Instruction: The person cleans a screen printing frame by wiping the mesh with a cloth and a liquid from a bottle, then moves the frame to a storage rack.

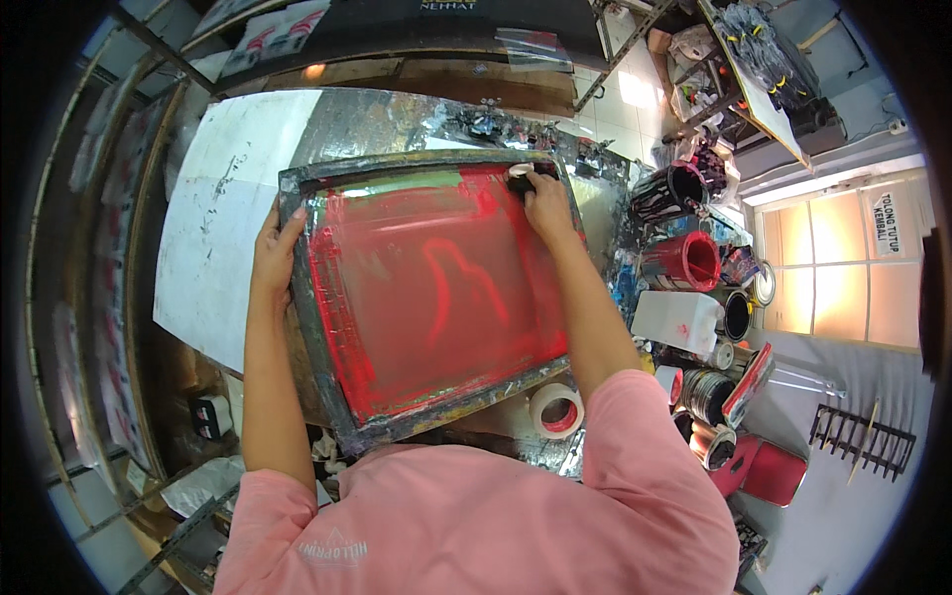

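Head view, clock directions taken from the middle of the framed screen (446, 408): the right hand (547, 203), between 1 and 2 o'clock, has its fingers closed over a dark item (517, 184) with a pale round part (522, 171), at the screen's corner. Fingers and palm hide what the item is. The left hand (276, 253), between 9 and 10 o'clock, grips the outer bar of the frame, its thumb on the near face and its other fingers partly hidden.

The screen lies before the person, slightly turned. Red already covers most of the mesh (397, 317), thickest along the 8 o'clock edge; a greenish strip (397, 186) just short of 12 o'clock shows much less. How much work is left cannot be told from this.

Both bare forearms come up from 6 o'clock, the left nearly straight up, the right slanting inward across the frame's side.

Farther out, a tape roll (556, 411) sits between 4 and 5 o'clock, a red tub (684, 260) near 3, and a white board (233, 188) near 10.
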A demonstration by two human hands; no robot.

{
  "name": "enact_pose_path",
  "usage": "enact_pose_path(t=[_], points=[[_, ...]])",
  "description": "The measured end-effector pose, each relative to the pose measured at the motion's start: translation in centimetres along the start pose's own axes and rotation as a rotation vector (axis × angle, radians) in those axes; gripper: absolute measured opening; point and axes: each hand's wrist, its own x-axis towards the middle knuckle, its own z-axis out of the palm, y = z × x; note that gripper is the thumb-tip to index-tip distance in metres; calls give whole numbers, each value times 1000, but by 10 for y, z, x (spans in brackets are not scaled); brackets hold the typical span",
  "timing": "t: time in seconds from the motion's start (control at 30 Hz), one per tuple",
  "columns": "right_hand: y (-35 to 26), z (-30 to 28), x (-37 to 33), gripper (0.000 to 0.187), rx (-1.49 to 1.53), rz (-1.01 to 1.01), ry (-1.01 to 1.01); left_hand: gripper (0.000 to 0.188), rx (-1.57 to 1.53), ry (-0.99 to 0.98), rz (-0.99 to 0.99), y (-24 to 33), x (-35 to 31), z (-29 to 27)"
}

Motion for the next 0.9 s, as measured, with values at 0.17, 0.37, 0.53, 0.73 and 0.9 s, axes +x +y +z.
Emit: enact_pose_path(t=[0.17, 0.37, 0.53, 0.73, 0.9], points=[[-43, -3, -3, 39, 73, -125, -1, 54, 40, 12, 29, 7, -1, 6], [-41, -42, -31, 39, 151, -243, -240, 50, -32, 71, 64, 7, 4, 10], [-39, -84, -172, 29, 170, -176, -311, 48, -10, 147, 78, -2, 5, 4], [-38, -133, -199, 35, 81, 93, -573, 49, 7, 122, 52, 7, -1, 18], [-41, -131, -141, 30, 312, 332, -286, 50, 57, 138, 103, 14, -4, 13]])
